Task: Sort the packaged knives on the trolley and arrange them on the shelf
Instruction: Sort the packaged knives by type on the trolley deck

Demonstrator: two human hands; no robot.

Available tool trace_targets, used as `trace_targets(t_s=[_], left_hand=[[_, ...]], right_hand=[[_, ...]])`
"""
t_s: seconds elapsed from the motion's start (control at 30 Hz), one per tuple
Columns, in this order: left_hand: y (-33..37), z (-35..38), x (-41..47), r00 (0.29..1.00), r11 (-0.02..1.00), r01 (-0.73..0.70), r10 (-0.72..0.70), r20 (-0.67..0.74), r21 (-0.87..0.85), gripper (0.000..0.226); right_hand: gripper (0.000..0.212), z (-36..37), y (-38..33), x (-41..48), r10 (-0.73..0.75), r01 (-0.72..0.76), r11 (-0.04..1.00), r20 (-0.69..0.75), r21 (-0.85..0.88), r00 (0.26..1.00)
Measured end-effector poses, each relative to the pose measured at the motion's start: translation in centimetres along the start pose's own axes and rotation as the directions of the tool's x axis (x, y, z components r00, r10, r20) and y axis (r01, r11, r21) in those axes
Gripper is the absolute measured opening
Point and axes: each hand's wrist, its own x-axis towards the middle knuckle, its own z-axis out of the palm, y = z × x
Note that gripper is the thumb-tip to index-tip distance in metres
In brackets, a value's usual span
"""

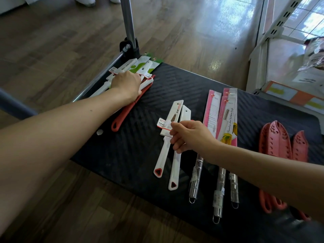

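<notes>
Left hand [126, 84] reaches to the far left corner of the trolley [175, 88], knuckles up over a loose pile of packaged knives [140, 66]. Its fingers are buried among the packs, so whether it grips one cannot be told. Right hand [190, 135] is curled on the pair of white-handled knives [175, 165] at mid-deck, thumb on the far side and fingertips on the near side, pinching where the card sleeve meets the handle. To the right of the pair lie three pink-carded knives [228, 116] with steel handles, then coral sheathed knives [275, 142] at the right edge. A red long-handled item [126, 113] lies just beside the left wrist. The laid-out rows share one orientation: long axes run near to far, handles toward the near edge, sleeved blades toward the far edge and leaning slightly right. The slotted white shelf [280, 23] stands far right, off the deck. Handling, by judgement: each pack is probably light and stiff along its length, but the card sleeves look thin and smooth and may slide off the blade if pulled by the tip. The safer hold is at the handle or the sleeve-handle joint, lifted level, with knives of one kind gathered parallel.
</notes>
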Motion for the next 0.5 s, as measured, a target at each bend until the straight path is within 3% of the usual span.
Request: trace_targets(t_s=[0.23, 0.5], left_hand=[[0.4, -0.9, -0.8, 0.988, 0.997, -0.022, 0.01, 0.157, 0.073, 0.033], [-0.3, -1.6, -1.5, 0.971, 0.998, -0.019, 0.034, 0.237, -0.063, 0.045]], right_hand=[[0.031, 0.0, 0.1, -0.3, -0.004, 0.004, 1.0, 0.009, -0.018, 1.0], [0.03, -0.4, 0.2, -0.7, 0.009, -0.007, 0.999, 0.022, -0.052, 1.0]])
